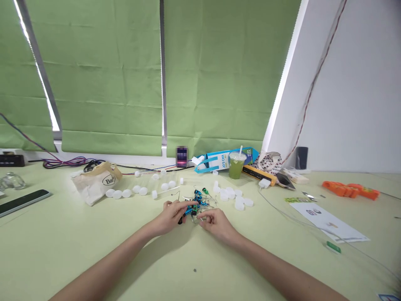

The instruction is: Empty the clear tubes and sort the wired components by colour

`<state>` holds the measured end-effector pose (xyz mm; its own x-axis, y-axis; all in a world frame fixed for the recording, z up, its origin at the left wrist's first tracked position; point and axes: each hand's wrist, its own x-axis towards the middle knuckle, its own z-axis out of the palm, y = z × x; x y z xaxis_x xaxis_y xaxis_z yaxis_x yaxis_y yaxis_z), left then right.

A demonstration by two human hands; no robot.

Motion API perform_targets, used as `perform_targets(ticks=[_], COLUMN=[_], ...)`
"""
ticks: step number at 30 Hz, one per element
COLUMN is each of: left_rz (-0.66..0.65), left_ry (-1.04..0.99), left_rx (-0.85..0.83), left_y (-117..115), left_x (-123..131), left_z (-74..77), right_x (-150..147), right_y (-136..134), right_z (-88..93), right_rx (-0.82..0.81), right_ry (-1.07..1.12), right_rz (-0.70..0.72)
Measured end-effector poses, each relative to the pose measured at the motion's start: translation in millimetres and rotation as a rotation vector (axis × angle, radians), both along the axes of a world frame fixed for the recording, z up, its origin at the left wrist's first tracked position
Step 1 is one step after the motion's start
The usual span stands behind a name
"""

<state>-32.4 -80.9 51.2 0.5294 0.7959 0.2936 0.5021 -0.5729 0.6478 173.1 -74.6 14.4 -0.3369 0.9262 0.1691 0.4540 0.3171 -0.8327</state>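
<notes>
Pile of blue-and-black parts [200,198] mid-table, between both hands. Left hand [171,215] laid over its near-left side, index stretched out; grip hidden, can't tell. Right hand [216,223] at near-right edge, fingers curled, tips close together; can't tell whether they pinch a wire. Clear tubes [169,191] crowd behind left, loose white caps [230,193] behind right. Farther back: cup [236,167] partly blocking blue bag [223,161]. Right: cable [282,214] crossing paper [328,219].

Bright, even light; glare in gaps between green blinds [219,71]; soft shadows on table [175,278]; edges stretched
</notes>
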Motion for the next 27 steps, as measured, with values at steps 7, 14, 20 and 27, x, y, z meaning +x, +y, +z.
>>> perform_targets(ticks=[7,14,20,27], left_rz=[0.198,0.211,0.17,0.187], left_ry=[0.049,0.172,0.087,0.197], left_rx=[0.009,0.038,0.023,-0.012], left_y=[9.5,23.1,34.8,46.5], left_x=[-7.7,-24.6,-31.1,-51.0], left_z=[2.2,-8.8,-17.5,-14.3], right_x=[-1.5,-10.8,-36.3,-49.6], right_y=[5.5,6.8,15.9,15.9], right_z=[-6.9,-4.1,6.3,4.9], right_rx=[0.17,0.372,0.469,0.515], right_ry=[-0.102,-0.315,-0.563,-0.909], right_rz=[-0.056,-0.02,0.018,-0.049])
